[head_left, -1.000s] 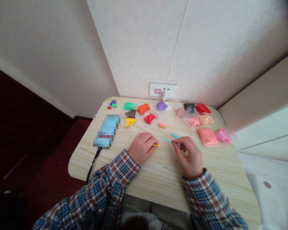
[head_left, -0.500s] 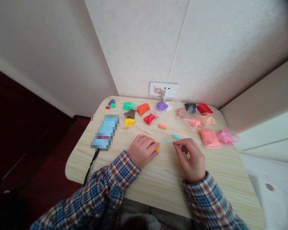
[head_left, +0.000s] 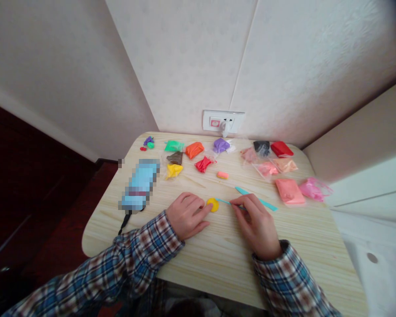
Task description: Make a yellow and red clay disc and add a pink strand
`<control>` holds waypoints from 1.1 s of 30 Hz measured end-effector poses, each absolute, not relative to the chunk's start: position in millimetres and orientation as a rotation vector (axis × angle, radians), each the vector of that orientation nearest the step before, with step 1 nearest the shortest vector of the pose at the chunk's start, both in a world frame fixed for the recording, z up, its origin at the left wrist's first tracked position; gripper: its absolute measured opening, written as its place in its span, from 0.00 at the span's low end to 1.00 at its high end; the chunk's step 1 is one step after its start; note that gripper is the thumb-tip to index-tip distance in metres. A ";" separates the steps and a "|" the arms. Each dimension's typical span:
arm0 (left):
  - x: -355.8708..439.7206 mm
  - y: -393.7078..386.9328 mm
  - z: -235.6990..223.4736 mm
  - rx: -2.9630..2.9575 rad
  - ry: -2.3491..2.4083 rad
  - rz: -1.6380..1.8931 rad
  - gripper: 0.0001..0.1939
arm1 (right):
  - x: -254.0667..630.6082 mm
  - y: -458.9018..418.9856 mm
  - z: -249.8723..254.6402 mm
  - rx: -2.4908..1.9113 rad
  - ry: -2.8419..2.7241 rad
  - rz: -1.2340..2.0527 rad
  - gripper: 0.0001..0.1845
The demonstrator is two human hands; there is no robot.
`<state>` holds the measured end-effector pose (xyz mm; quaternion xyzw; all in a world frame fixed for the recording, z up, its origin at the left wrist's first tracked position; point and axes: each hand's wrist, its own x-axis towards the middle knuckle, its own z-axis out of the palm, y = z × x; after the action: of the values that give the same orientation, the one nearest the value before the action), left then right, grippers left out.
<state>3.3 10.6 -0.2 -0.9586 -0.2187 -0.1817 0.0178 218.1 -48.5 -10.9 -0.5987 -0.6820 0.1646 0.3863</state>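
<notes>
A flat yellow clay disc [head_left: 214, 205] lies on the table, and a fingertip of my left hand [head_left: 189, 215] rests on its left edge. The other fingers of that hand are spread on the tabletop. My right hand [head_left: 255, 224] pinches a thin blue modelling tool [head_left: 223, 201], whose tip meets the disc's upper right edge. Behind my right hand lies a flat blue clay knife [head_left: 243, 191], partly covered by the fingers. Farther back sits a small pink-and-yellow clay piece [head_left: 222, 175].
Bagged clay in several colours lines the back, including yellow [head_left: 174, 170], red [head_left: 203, 164] and orange [head_left: 194, 150]. At right are a salmon pack [head_left: 290, 191] and a pink bag [head_left: 313, 189]. A blurred phone-like device [head_left: 140, 185] with a cable lies left, near small clay grapes [head_left: 148, 141].
My left hand has drawn back leftward, uncovering most of the yellow disc. My right hand has moved left, bringing the tool's tip to the disc and uncovering more of the clay knife.
</notes>
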 end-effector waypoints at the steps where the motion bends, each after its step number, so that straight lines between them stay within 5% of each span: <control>1: 4.1 11.5 0.7 -2.977 -0.667 -0.560 0.18 | 218.0 -48.8 -10.7 -1.525 -1.739 0.423 0.05; 33: 3.7 18.5 -0.7 -3.056 -0.865 -0.846 0.15 | 214.2 -50.6 2.2 -1.610 -1.835 0.413 0.05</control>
<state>3.7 18.5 -0.7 -0.9273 -0.2624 -0.2568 -0.0726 214.2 -50.6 2.2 -0.6147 -0.7004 0.1576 0.3266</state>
